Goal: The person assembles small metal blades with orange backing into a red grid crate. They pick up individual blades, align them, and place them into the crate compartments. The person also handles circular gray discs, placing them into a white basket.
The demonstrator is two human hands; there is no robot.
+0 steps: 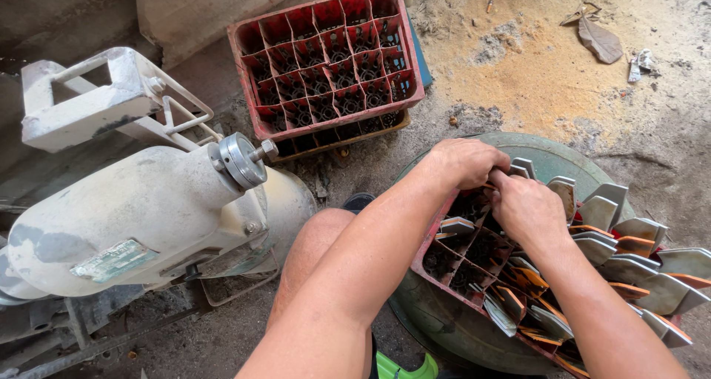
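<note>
On the dusty concrete floor (518, 90) I see both hands at the far edge of the near red crate (444, 264), left hand (463, 162) and right hand (527, 210) apparently pinched together on one metal blade (518, 173).

Looks like a rough little workshop, the backyard or shed kind, with a bare dirt floor (652, 149) and a big spread of sawdust (533, 68) all over it. There's a dusty white motor-type machine (141, 216) on a metal frame right on the ground, plus red plastic crates (329, 61) with divided compartments. One crate (444, 253) is stuffed with flat metal blades (637, 238), painted orange on some faces, so definitely a working space, not a home.
</note>
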